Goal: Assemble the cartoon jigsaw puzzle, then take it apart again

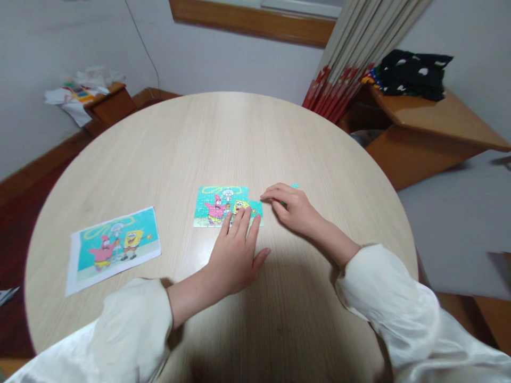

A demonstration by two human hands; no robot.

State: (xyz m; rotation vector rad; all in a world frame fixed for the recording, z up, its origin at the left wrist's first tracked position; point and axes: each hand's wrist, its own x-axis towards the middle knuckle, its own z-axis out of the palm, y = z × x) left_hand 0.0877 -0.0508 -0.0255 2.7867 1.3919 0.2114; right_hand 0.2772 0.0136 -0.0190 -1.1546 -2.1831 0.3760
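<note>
While the left hand (236, 249) lies palm down over the near edge of the jigsaw puzzle (221, 202), its fingers straight and slightly apart, the right hand (294, 206) bends in at the puzzle's right side, its fingertips at or just beside the edge. The right hand's fingers lie close together with the thumb below them; I cannot tell whether they grip a piece. The puzzle sits near the middle of the round table (239, 133). Most of it looks joined, with the left side and the figures filled in, and a notch shows at its far right corner. By my judgement only a few pieces are left: a loose bit (294, 186) of teal lies just beyond the right hand, and a scrap of the same colour shows beneath that hand. To the left on the table, a printed sheet (115, 244) bears the same scene, whole. No box or bowl of pieces shows; on the far right, a wooden cabinet (459, 119) carries a black cloth (415, 75) on top.
</note>
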